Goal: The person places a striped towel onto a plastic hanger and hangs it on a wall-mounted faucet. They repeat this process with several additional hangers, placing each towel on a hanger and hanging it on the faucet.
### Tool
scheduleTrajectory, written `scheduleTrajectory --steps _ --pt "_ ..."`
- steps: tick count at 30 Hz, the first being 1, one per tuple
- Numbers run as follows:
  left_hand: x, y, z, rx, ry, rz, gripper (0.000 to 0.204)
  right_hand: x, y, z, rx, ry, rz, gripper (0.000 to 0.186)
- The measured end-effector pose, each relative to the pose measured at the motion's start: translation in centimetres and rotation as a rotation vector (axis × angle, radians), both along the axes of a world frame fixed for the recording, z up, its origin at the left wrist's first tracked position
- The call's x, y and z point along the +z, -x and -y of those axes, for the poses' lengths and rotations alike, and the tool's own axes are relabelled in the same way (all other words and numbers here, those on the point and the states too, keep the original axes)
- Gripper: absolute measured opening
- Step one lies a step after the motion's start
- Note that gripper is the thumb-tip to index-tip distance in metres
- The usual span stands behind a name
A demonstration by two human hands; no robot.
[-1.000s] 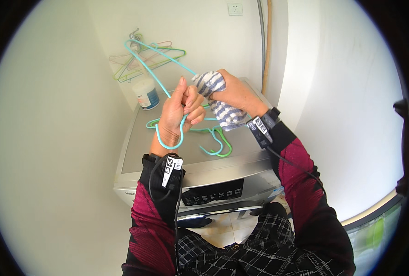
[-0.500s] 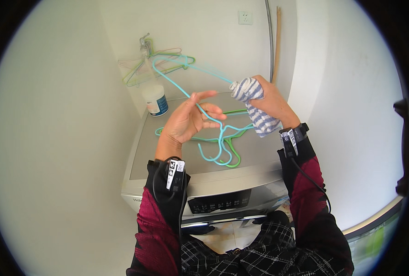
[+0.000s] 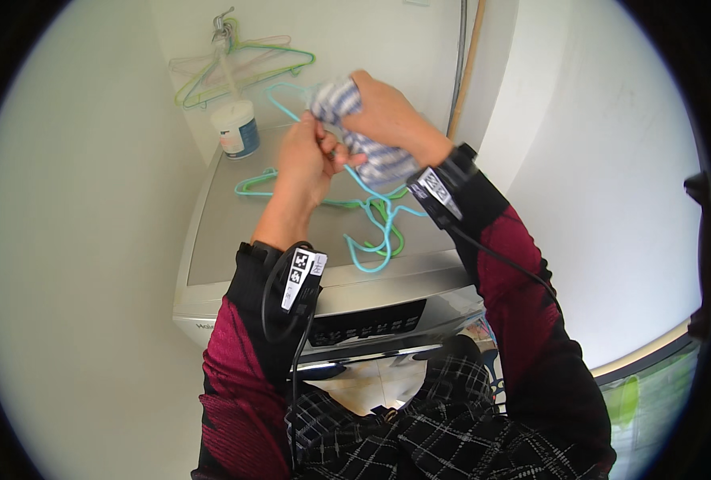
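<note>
A light blue hanger (image 3: pixel 363 184) is held tilted above the washing machine's top, its hook toward me. My left hand (image 3: pixel 311 152) is closed around one arm of it, with finger and thumb up against the towel's edge. My right hand (image 3: pixel 391 120) grips a bunched blue-and-white striped towel (image 3: pixel 379 162) beside the left hand, at the hanger's far part. The towel is blurred and covers some of the hanger. Beneath them, another light blue hanger (image 3: pixel 255 194) and a green hanger (image 3: pixel 399 240) lie on the machine.
The washing machine (image 3: pixel 227 240) stands in front of me, its control panel (image 3: pixel 367 322) on the near side. A white tub with a blue label (image 3: pixel 235 132) sits at its back left. Several hangers (image 3: pixel 263 76) hang from a wall tap (image 3: pixel 223 24). A wooden pole (image 3: pixel 469 60) leans in the back corner.
My right hand has carried the towel left and away from me, up to the left hand. The left hand has gone from loosely spread fingers to closed on the hanger. The view has shifted.
</note>
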State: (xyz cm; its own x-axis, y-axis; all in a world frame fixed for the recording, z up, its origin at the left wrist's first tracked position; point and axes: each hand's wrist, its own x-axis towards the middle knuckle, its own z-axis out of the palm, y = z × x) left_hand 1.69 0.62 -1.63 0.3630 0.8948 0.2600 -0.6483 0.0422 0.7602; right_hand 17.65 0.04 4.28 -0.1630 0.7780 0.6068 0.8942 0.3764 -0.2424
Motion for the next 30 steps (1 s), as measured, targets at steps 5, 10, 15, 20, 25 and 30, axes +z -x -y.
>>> scheduleTrajectory --steps 5,10,15,20,25,30 --pt "-0.6 0.3 -0.9 -0.054 -0.09 -0.122 0.035 0.8 2.7 -2.5 0.06 0.091 -0.024 0.058" --pt "-0.2 0.3 -0.2 0.058 -0.04 -0.33 0.033 -0.1 -0.1 -1.2 0.061 -0.004 0.279 0.056" --pt "0.0 0.0 0.3 0.056 -0.101 -0.379 0.03 3.2 -3.8 -0.6 0.027 -0.069 0.161 0.054" --pt "-0.4 -0.6 0.2 -0.037 -0.181 -0.346 0.029 5.2 1.4 -2.7 0.295 -0.124 0.074 0.05" --pt "-1.1 -1.0 0.4 0.048 -0.166 -0.334 0.032 3.3 5.0 -2.4 0.344 -0.025 0.272 0.03" --pt "-0.8 -0.6 -0.3 0.102 -0.154 -0.354 0.029 2.1 -0.5 1.9 0.43 -0.223 0.305 0.031"
